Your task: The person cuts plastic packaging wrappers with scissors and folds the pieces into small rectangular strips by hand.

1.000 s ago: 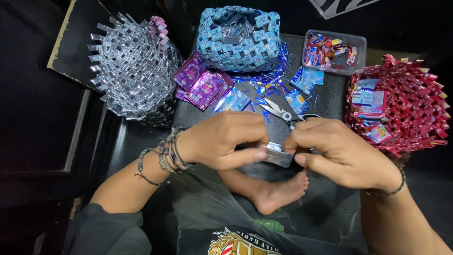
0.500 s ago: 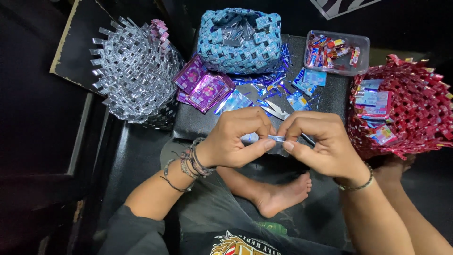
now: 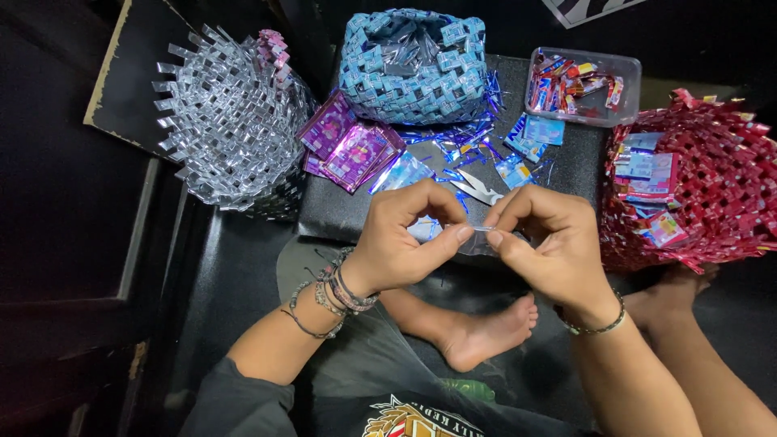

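The room is dark, almost black around the edges, with a black floor mat [image 3: 235, 283] under the seated person and a pale-edged dark board [image 3: 121, 81] leaning at far left. In the middle stands a low black table [image 3: 340, 206] with a matt top, littered with cut wrapper scraps. Three woven baskets ring it: a red one [image 3: 712, 186] at right with loose packets inside, a silver one [image 3: 231, 129] at left just beside the table's edge, and a blue one [image 3: 417, 65] on the far side of the tabletop. A clear plastic tub [image 3: 583, 85] of red wrappers sits at the far right corner of the table. Purple packets [image 3: 352, 146] lie flat near the silver basket, blue packets [image 3: 534, 137] lie further right, and small scissors [image 3: 477, 190] rest just beyond the hands. At the near edge of the table, above a bare foot [image 3: 486, 332], the left hand [image 3: 401, 243] and right hand [image 3: 554, 243] meet, each pinching one end of a thin folded wrapper strip [image 3: 477, 230] between thumb and forefinger, the other fingers curled in. Cord bracelets [image 3: 336, 291] circle the left wrist, and a thin one [image 3: 599, 324] circles the right.
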